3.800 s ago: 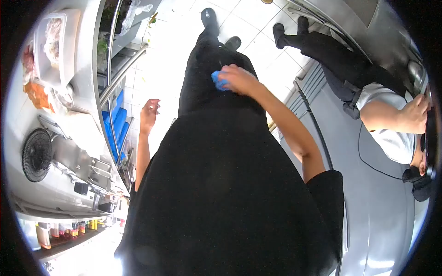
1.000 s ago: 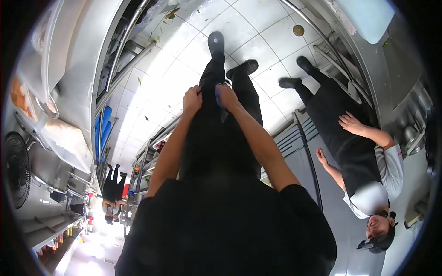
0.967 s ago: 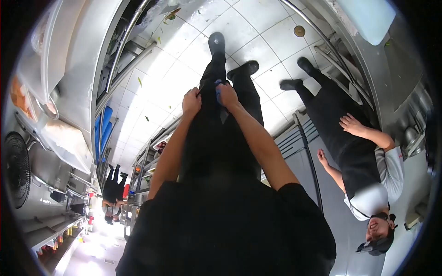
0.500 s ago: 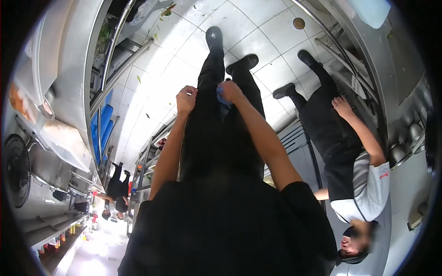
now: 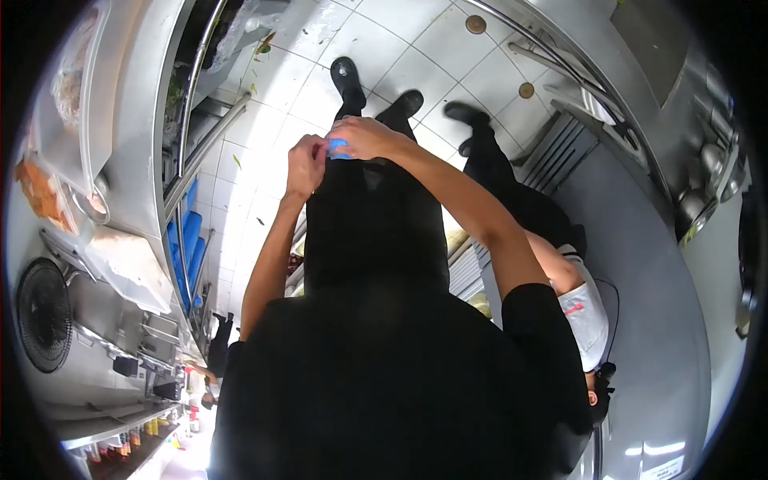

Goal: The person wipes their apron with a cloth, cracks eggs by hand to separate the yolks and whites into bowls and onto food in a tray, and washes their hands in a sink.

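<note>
A crumpled blue thing (image 5: pixel 339 147), perhaps a cloth or glove, is between my two hands in front of the black apron (image 5: pixel 376 240). My right hand (image 5: pixel 364 138) is closed on it, with the back of the hand facing up. My left hand (image 5: pixel 305 164) is right beside it, its bent fingertips meeting the blue thing's left edge. Whether the left fingers grip anything cannot be made out. Below the hands are my dark shoes on the white tiles.
A co-worker (image 5: pixel 588 320) in a grey-white shirt is close by on the right, beside a grey metal surface (image 5: pixel 640 240). To the left stand a steel counter (image 5: pixel 140 120) with plastic containers and a black fan (image 5: pixel 44 314). Another person (image 5: pixel 218 352) is farther off.
My hands have come together and moved up and left with the blue thing, which shows more now. The co-worker has moved behind my right arm. The view has shifted.
</note>
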Action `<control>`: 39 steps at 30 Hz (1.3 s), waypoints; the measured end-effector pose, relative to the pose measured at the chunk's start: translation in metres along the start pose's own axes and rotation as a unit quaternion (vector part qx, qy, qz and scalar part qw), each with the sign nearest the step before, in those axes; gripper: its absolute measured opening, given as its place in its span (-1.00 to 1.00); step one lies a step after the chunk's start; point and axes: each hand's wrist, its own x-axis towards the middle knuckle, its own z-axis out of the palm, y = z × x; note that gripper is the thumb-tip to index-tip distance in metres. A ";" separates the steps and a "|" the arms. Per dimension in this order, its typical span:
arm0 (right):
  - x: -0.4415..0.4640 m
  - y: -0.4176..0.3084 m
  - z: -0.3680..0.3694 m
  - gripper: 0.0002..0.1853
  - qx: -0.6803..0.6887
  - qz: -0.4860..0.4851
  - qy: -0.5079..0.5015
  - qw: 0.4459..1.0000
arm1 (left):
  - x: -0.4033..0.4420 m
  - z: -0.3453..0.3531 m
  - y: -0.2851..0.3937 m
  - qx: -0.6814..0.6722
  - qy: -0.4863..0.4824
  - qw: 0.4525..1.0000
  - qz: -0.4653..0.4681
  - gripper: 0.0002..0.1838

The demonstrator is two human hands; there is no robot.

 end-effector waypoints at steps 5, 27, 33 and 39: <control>-0.054 0.022 0.004 -0.75 -0.087 0.039 0.110 0.989 | -0.020 -0.030 0.007 0.033 -0.102 0.994 0.014 -0.98; -0.220 -0.119 -0.023 -0.55 0.219 0.415 0.309 0.827 | -0.267 -0.293 -0.114 0.072 -0.163 0.923 -0.342 -0.85; -0.197 -0.097 0.099 -0.73 0.104 0.426 0.554 0.708 | -0.245 -0.282 -0.115 0.167 -0.187 0.912 -0.324 -0.83; -0.233 -0.099 0.076 -0.60 0.481 0.373 0.548 0.574 | -0.231 -0.297 -0.135 0.225 -0.123 0.937 -0.238 -0.83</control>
